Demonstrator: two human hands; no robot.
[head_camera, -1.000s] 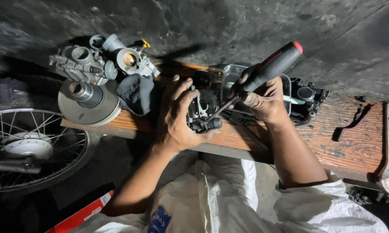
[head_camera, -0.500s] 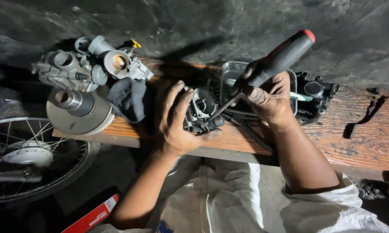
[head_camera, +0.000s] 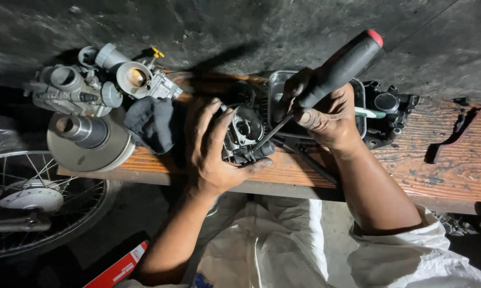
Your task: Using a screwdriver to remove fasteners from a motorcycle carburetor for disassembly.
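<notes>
On the worn reddish wooden bench [head_camera: 443, 176], near its front edge, sits a small dark metal carburettor body [head_camera: 245, 134] with a round opening facing up. The left hand [head_camera: 211, 146] wraps around its left side, fingers curled over the top and thumb pressed along the lower edge, so the part is held firmly against the wood. The right hand [head_camera: 326, 114] is closed in a fist around a long screwdriver with a black handle and red end cap [head_camera: 339, 69]; the handle slants up to the right, and the thin steel shaft runs down-left into the carburettor body (the tip itself is hidden among the metal parts).

Just behind the hands lies a shallow grey metal tray [head_camera: 278, 88], and to its right a black cast engine part [head_camera: 392, 109]. On the left end of the bench a crumpled dark cloth [head_camera: 152, 122] lies beside a silver pulley disc with a raised central hub [head_camera: 88, 141]. Behind these, two more silver-grey carburettors [head_camera: 99, 85] rest close together. Below the bench at the left, a spoked wheel [head_camera: 35, 202] lies on the dark floor.
</notes>
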